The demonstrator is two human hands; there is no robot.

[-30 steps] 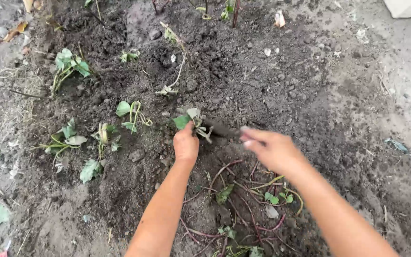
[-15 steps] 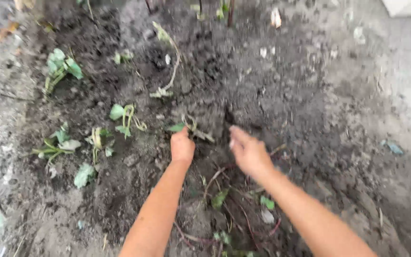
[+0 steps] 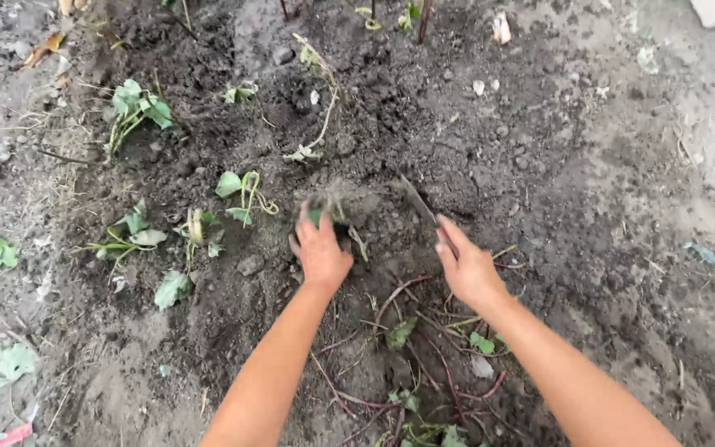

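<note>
My left hand (image 3: 319,249) presses down on a small green vine cutting (image 3: 334,218) set in dark loose soil (image 3: 424,124); its fingers lie over the leaves and stem. My right hand (image 3: 465,266) grips a narrow dark blade-like digging tool (image 3: 418,202) whose tip points up and left into the soil just right of the cutting. Reddish vine stems (image 3: 424,331) with a few green leaves lie on the ground between my forearms.
Other planted cuttings stand to the left: one (image 3: 244,192) beside my left hand, two (image 3: 134,236) further left, one (image 3: 136,106) at upper left, one (image 3: 312,149) above. Pale packed ground (image 3: 705,165) borders the right side. Dry leaves and stones lie at far left.
My left hand has moved onto the cutting and pressed it down. My right hand has drawn back toward me, and the tool now points upward into the soil.
</note>
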